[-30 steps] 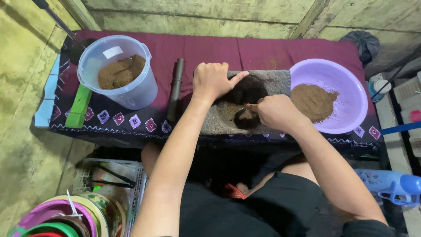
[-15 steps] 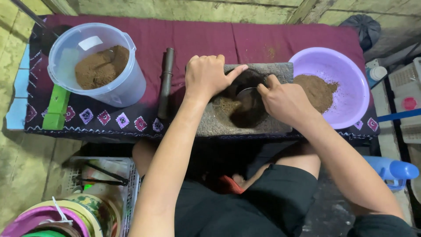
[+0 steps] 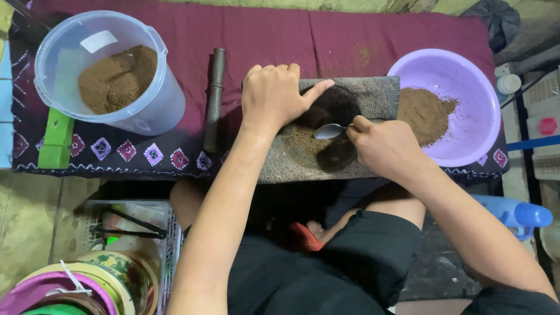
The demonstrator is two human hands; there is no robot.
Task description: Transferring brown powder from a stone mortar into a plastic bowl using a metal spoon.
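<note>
Your spoon [image 3: 328,130] works brown powder on the grey stone slab [image 3: 361,96].
Your right hand [image 3: 385,147] pinches the shiny spoon at centre; your left hand [image 3: 274,96], fingers together, presses the slab at 11 o'clock. Since before, the spoon bowl has come into plain view.

Both arms are bare to the shoulder, and the person wears black shorts [image 3: 326,262].

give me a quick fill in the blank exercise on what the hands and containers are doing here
The right hand holds a metal ____ over the stone slab.
The left hand rests on the ____.
The purple basin holds ____ powder.
The clear bucket stands to the person's ____.

Missing words: spoon; slab; brown; left
</note>
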